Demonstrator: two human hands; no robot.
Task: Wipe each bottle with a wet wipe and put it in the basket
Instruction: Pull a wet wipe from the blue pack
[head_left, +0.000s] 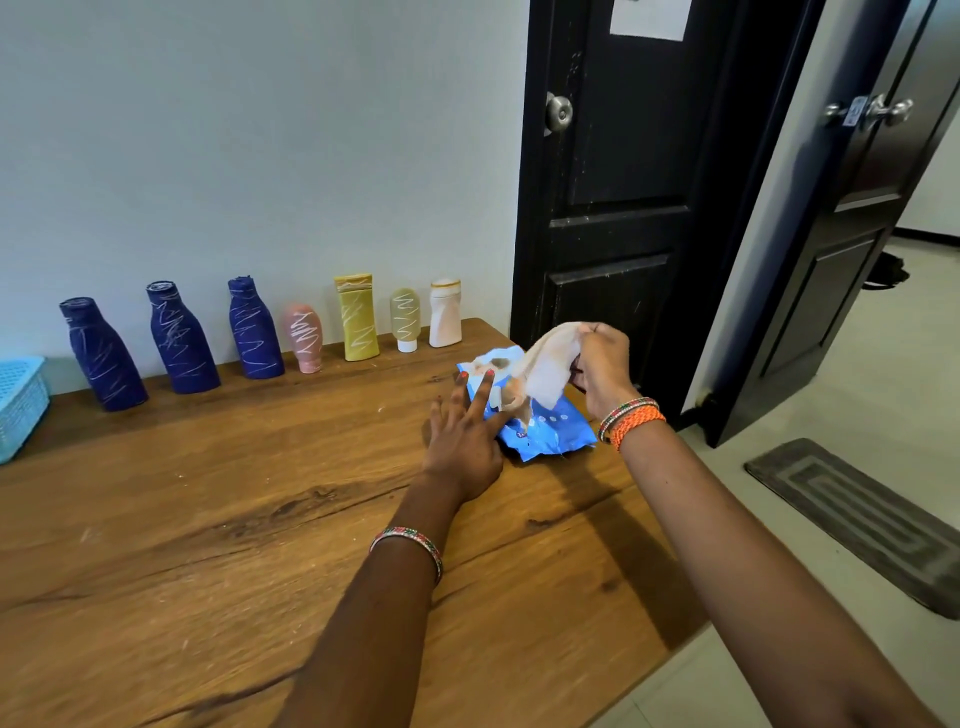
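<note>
Right hand (597, 364) pinches a white wet wipe (545, 369) half-drawn from the blue plastic wipe pack (545, 431); left hand (462, 441), fingers flat, pins the pack on the wooden table (208, 519). Judgement: keep pack pressed, pull steadily upward so one sheet frees. Seven scribbled bottles line the wall, nearest the white plastic bottle (444, 314); light-blue mesh basket (18, 405) at far left.

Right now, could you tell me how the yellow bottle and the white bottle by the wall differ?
The yellow bottle is taller and bears white scribbles; the white bottle is shorter and looks unmarked. The yellow one stands left of the small olive tube, the white one right. Both stand upright on the wooden table.
</note>
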